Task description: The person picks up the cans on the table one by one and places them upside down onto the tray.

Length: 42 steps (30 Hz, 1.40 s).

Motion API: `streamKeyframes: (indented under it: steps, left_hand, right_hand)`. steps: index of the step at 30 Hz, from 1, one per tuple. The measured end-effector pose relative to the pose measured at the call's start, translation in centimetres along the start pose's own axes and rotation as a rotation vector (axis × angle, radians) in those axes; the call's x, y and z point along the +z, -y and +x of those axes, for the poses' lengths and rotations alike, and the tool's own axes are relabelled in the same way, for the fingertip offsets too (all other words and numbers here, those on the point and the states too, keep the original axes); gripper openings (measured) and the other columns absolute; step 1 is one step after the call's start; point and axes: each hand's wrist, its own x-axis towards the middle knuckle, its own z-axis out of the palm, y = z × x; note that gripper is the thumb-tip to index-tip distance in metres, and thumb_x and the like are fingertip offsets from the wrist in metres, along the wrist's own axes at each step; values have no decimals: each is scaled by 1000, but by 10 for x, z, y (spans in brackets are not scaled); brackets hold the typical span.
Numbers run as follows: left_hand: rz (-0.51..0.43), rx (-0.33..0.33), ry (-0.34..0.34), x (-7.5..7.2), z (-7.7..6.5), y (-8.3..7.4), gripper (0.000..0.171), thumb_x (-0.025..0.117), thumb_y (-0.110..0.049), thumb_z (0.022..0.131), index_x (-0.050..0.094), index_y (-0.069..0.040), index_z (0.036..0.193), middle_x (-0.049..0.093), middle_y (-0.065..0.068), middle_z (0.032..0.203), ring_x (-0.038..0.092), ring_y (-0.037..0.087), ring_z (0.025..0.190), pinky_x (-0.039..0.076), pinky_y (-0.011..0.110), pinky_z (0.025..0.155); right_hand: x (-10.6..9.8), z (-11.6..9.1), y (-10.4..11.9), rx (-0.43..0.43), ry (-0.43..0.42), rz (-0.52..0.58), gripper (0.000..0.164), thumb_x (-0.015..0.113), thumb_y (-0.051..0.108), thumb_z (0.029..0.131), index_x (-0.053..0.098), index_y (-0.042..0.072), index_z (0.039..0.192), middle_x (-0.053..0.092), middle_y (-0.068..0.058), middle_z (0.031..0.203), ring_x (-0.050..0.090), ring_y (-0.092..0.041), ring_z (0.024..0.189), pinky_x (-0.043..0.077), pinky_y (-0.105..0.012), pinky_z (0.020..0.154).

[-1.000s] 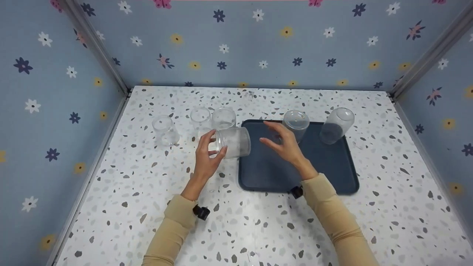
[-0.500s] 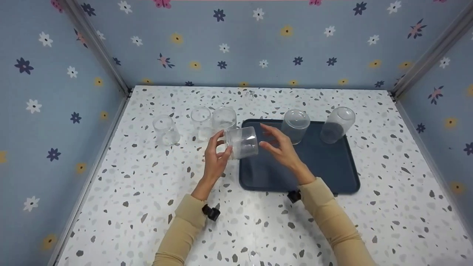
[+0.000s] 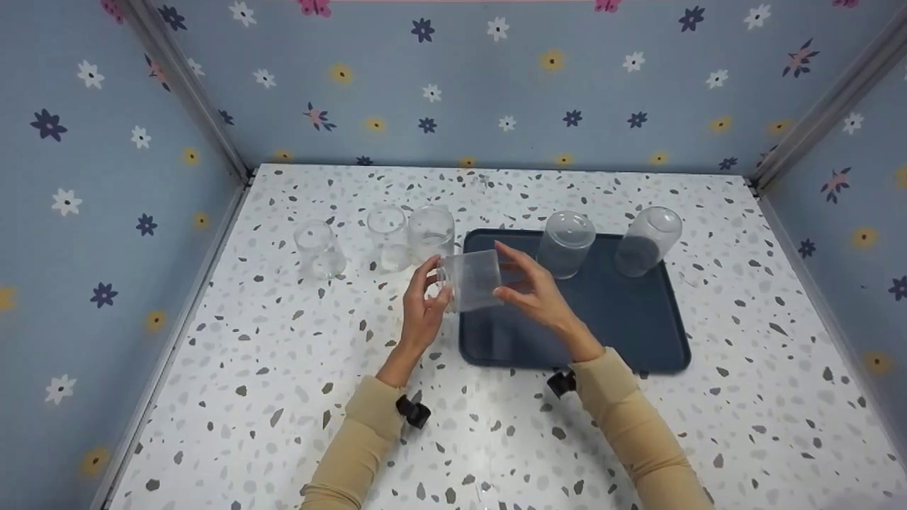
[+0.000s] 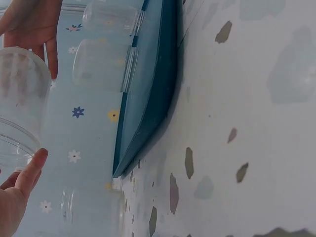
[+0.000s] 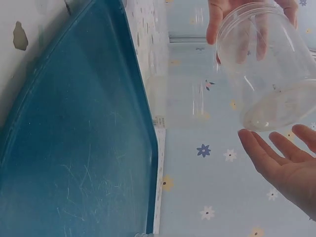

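Observation:
A clear, wide-mouthed plastic jar [image 3: 476, 280] lies sideways in the air above the left edge of a dark blue tray [image 3: 567, 329]. My left hand [image 3: 423, 312] grips it around the threaded mouth, which points left. At the other end, my right hand [image 3: 542, 297] is spread around the jar's base. The right wrist view shows the right hand's fingers [image 5: 261, 155] fairly straight, their tips right at the base's edge. On the tray's back part stand two more clear jars, one in the middle [image 3: 565, 244] and one at the right [image 3: 648, 241], both mouth down.
Left of the tray, three clear jars stand mouth up on the speckled white table [image 3: 283, 397]: one at far left [image 3: 319, 249], one in the middle [image 3: 387, 237] and one close to the tray [image 3: 431, 234]. Flower-patterned panels [image 3: 468, 92] enclose the back and sides.
My left hand has carried the sideways jar rightward, from beside the tray to over its left edge. My right hand has come slightly closer, its fingertips now at the jar's base.

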Motion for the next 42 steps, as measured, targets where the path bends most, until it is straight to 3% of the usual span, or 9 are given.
streamKeyframes:
  steps: [3,7,13,18,23,29,35,42]
  left_hand:
    - [-43,8,2,0,0,1,46,43,-2,83,34,14,126,39,30,120,49,42,98,48,25,67]
    - [-74,12,0,0,1,3,45,41,-2,84,34,15,125,39,31,117,51,39,94,48,28,69]
    - [-88,-3,5,0,0,5,44,41,-1,84,35,15,125,40,29,117,53,28,91,49,28,67]
    - [-79,0,25,-1,2,3,45,40,-1,84,33,15,126,39,29,120,50,34,98,49,36,72]
    - [10,25,54,-4,8,-2,44,38,0,85,35,16,126,39,31,123,44,42,107,44,44,81]
    - [94,38,27,-10,18,5,35,41,-2,90,43,12,122,47,27,116,48,37,104,47,36,75]
    - [222,61,-25,-20,30,23,29,49,-3,89,52,4,117,54,22,107,51,31,100,44,44,78]
    - [415,101,-41,-32,47,21,31,53,-17,89,55,1,114,53,13,109,49,22,105,38,36,89]
  right_hand:
    - [1,-1,2,37,-7,1,66,67,5,78,32,-8,132,36,-25,130,45,-39,110,44,-53,77]
    - [3,-2,4,78,-22,-9,67,69,4,76,34,-5,133,38,-21,130,46,-37,109,45,-51,77]
    - [5,-2,4,73,-35,24,67,69,1,74,35,-6,131,41,-21,127,49,-35,106,47,-46,76]
    - [7,0,5,59,-73,40,65,70,-1,73,36,-9,129,44,-23,122,49,-37,103,46,-47,76]
    - [7,4,10,68,-114,2,64,70,2,73,39,-7,128,44,-21,122,49,-37,103,45,-50,76]
    - [3,11,14,51,-112,-101,66,73,5,71,41,-7,127,44,-23,121,48,-36,102,45,-49,74]
    - [-3,19,-11,29,-114,-225,68,77,15,68,46,3,127,47,-15,120,47,-27,102,45,-44,72]
    - [-13,31,-20,22,-59,-368,72,76,31,68,46,7,128,47,-9,122,45,-21,109,40,-38,84]
